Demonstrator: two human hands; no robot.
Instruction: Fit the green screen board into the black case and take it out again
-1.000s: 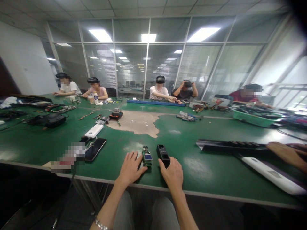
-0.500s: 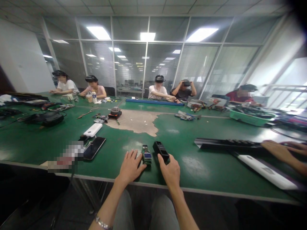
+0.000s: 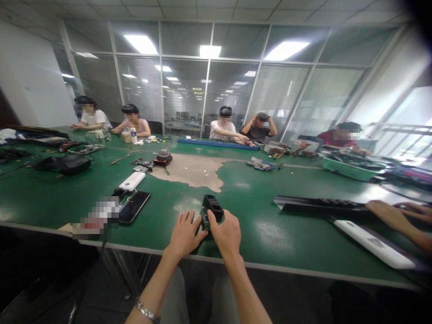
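Close to the table's near edge, my right hand (image 3: 227, 234) grips a black plastic casing (image 3: 212, 204) with window-like openings in its top face. The casing is held tilted over a small green circuit board (image 3: 206, 220), which it now partly covers. Beside the board on the left, my left hand (image 3: 184, 234) lies low over the tabletop with fingers spread and holds nothing. Its thumb reaches to the board's near end; whether it touches cannot be made out.
A phone (image 3: 135, 207) and a white power bank (image 3: 132, 181) lie to the left. At right, another person's hand (image 3: 388, 216) rests on a long black strip (image 3: 324, 204) near a white bar-shaped device (image 3: 374, 243). A green basket (image 3: 351, 170) stands beyond.
My right hand has carried the black casing leftward, from beside the circuit board to over it. My left hand has stayed nearly in place.
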